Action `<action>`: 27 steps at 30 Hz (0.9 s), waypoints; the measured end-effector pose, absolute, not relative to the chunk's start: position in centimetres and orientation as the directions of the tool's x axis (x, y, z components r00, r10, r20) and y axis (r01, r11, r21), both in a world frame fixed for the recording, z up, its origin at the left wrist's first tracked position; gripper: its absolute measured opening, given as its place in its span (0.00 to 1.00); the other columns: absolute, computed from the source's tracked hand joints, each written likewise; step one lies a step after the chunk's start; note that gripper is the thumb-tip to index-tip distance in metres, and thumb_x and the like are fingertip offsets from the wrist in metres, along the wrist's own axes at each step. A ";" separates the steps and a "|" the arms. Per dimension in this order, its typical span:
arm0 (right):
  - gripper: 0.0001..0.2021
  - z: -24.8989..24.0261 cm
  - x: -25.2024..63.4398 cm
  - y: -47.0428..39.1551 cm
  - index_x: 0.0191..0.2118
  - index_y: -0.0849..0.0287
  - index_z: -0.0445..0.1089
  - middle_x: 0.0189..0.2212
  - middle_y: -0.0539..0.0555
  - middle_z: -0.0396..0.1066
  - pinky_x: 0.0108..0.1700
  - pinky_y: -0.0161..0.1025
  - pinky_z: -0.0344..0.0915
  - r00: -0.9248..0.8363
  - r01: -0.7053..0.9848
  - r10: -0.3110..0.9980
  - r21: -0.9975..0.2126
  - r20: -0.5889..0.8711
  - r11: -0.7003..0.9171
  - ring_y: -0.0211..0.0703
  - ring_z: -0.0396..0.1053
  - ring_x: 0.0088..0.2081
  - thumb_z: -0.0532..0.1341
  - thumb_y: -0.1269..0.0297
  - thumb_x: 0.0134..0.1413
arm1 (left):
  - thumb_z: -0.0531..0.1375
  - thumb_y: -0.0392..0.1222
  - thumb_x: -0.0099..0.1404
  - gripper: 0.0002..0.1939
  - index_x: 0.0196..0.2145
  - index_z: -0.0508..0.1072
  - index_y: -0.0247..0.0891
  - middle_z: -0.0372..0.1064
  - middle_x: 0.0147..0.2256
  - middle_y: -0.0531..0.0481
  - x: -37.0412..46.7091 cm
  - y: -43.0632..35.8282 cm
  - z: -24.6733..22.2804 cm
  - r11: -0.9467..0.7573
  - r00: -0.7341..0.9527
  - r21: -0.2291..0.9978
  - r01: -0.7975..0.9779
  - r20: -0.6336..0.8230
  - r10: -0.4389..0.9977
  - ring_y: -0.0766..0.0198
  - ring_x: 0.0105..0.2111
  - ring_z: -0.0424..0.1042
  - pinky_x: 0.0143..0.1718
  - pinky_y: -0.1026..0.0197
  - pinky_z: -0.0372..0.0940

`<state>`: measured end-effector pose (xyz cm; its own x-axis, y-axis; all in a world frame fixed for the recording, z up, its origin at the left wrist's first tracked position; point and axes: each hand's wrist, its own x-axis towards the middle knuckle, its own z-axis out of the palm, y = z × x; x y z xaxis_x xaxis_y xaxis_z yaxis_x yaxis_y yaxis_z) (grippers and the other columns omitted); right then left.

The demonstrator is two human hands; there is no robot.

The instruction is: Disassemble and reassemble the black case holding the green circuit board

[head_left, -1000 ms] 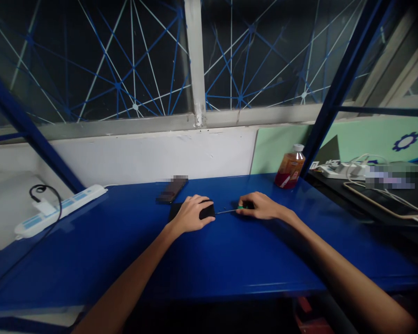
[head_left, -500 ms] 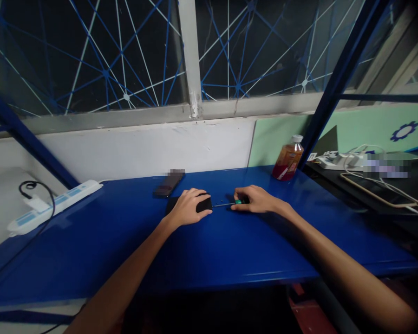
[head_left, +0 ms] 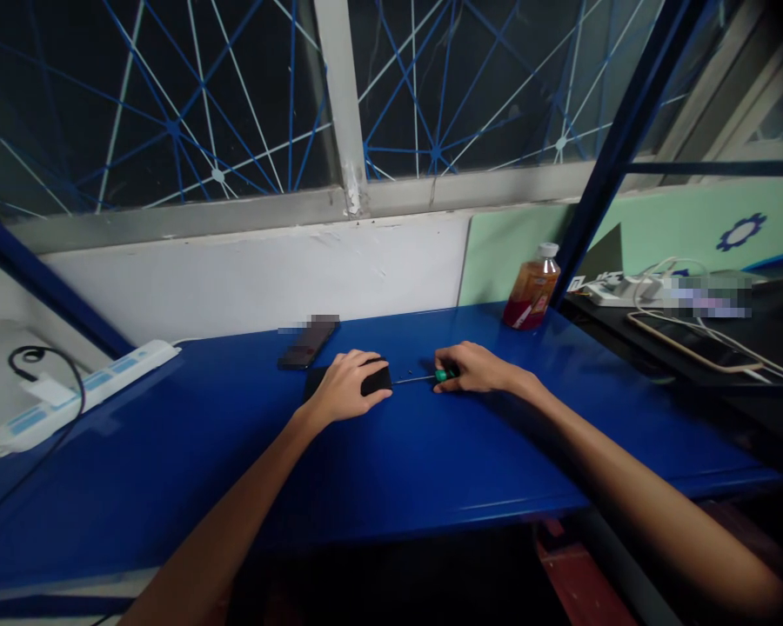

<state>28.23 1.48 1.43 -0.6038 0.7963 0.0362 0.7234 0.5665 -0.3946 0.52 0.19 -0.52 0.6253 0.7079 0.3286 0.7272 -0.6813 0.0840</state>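
My left hand is wrapped over a flat black box, fingers across its top and thumb along the near edge. Most of the box is hidden under the palm. From the right, my right hand holds a screwdriver by its green and black handle, pinched between thumb and fingers. Its thin metal shaft lies nearly level and meets the box's right end; the tip's exact seat cannot be made out. Tiny dark bits, perhaps screws, lie on the blue table just behind the shaft.
A dark phone lies behind the box. At the back right stands a drink bottle with a white cap. A white power strip with a black cable is at the left. Another phone and white cables lie on a dark surface at right.
The whole view has shifted slightly, moving the scene a little left. Both hands keep their holds, and more of the screwdriver's green handle shows between the right fingers.
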 end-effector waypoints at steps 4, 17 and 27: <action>0.17 1.7 28.3 1.3 0.33 0.58 0.68 0.24 0.49 0.67 0.26 0.35 0.48 -0.601 0.706 0.798 -0.431 0.055 0.562 0.36 0.59 0.23 0.61 0.48 0.51 | 0.57 0.55 0.63 0.23 0.53 0.68 0.44 0.65 0.54 0.44 0.6 0.1 -0.5 -0.676 0.619 0.089 0.731 0.330 0.713 0.50 0.52 0.63 0.51 0.46 0.57; 0.20 1.4 28.5 1.7 0.31 0.58 0.69 0.23 0.48 0.67 0.27 0.34 0.48 -0.588 0.722 0.808 -0.427 0.035 0.544 0.36 0.59 0.24 0.64 0.44 0.43 | 0.56 0.56 0.63 0.24 0.53 0.69 0.42 0.65 0.54 0.43 0.5 0.2 -0.5 -0.674 0.621 0.078 0.735 0.322 0.714 0.50 0.53 0.63 0.51 0.47 0.57; 0.19 1.7 28.5 1.5 0.33 0.60 0.70 0.23 0.50 0.68 0.26 0.35 0.49 -0.611 0.669 0.791 -0.522 0.019 0.529 0.35 0.58 0.23 0.57 0.47 0.54 | 0.56 0.56 0.63 0.24 0.53 0.68 0.43 0.65 0.54 0.44 0.6 0.1 -0.3 -0.672 0.619 0.103 0.733 0.307 0.723 0.48 0.53 0.62 0.51 0.45 0.57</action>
